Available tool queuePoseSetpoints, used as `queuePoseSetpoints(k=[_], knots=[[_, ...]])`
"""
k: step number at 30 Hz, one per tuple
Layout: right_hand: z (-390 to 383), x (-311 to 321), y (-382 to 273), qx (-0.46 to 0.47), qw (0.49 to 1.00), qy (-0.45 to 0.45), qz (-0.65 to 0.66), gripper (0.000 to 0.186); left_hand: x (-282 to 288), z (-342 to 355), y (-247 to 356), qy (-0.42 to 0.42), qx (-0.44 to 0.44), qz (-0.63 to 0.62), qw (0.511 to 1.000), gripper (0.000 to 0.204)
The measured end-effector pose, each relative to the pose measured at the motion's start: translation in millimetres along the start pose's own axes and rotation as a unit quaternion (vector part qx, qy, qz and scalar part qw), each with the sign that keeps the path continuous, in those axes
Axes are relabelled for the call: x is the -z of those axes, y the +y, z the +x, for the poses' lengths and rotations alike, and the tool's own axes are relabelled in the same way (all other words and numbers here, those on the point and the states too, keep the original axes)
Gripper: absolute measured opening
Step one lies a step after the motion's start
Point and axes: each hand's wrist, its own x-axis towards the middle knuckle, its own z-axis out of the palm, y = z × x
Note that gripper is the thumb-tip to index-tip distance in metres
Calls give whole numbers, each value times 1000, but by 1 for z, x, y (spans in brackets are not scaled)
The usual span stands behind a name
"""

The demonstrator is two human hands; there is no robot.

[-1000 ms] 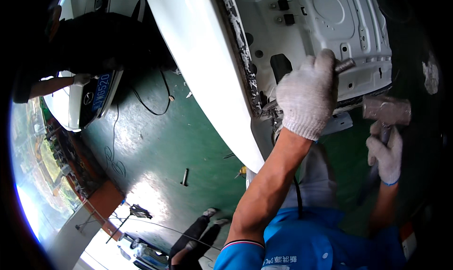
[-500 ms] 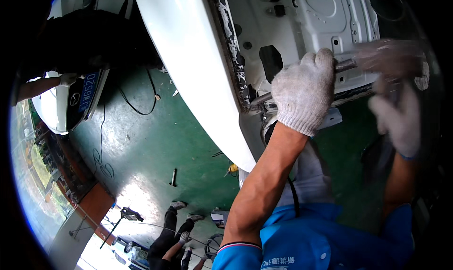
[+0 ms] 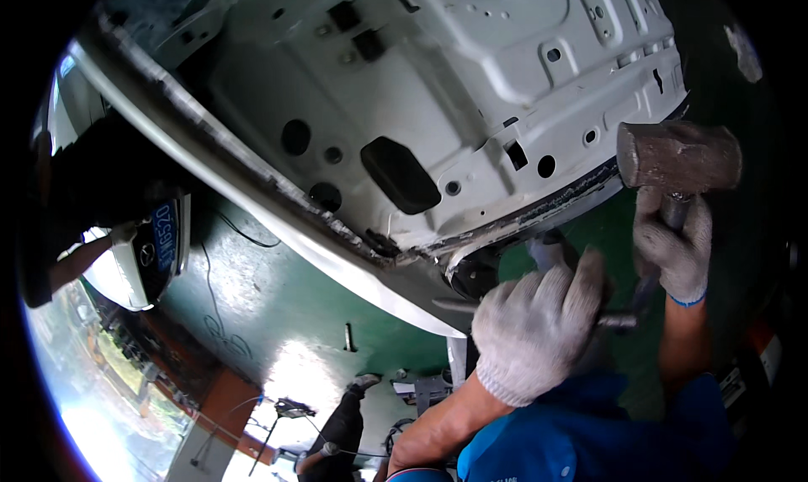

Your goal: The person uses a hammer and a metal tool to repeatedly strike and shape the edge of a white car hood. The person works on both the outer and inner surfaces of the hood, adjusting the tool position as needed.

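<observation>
My left hand [image 3: 534,326], in a white knit glove, is wrapped round a metal chisel [image 3: 619,319]. Its narrow end sticks out left of the fist, close to the lower corner of a white car body panel [image 3: 370,292]; whether they touch I cannot tell. In my right hand [image 3: 676,238], also gloved, is the handle of a sledgehammer [image 3: 678,157]. The heavy, worn brown head is raised just off the panel's right end, to the right of and farther than the chisel. Scraped, ragged dark seams run along the panel's edges, and its bare inner sheet metal has several holes.
Another white car [image 3: 126,267] stands at the left, with a co-worker's arm [image 3: 80,261] over it. A second person's dark-trousered leg [image 3: 343,423] shows at the bottom. A metal tool [image 3: 348,337] and a thin cable [image 3: 210,288] lie on the green floor [image 3: 278,301].
The view has swung, showing more of the inner panel. My left hand has drawn the chisel back from the panel's corner toward me. The hammer, blurred before, now appears sharp.
</observation>
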Motion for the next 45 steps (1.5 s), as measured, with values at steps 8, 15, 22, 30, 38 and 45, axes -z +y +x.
queuePoseSetpoints(k=[8,15,22,30,38,45], knots=[[34,-9,53,2,998,-62,2,44,-18,-8,-11,-109,11,8,994,34],[41,-5,51,-20,995,-79,-51,38,-16,-10,-3,-109,65,-23,992,29],[53,-12,37,-117,992,-54,-1,27,-12,-27,-12,-111,154,-35,981,34],[51,-22,34,-101,991,-82,-31,26,-10,-77,-40,121,252,-26,960,46],[50,-27,40,-92,991,-93,-12,22,-38,-84,-56,181,275,-64,942,43],[57,-11,53,-81,987,-137,-20,22,-52,-75,-48,347,281,-165,879,24]])
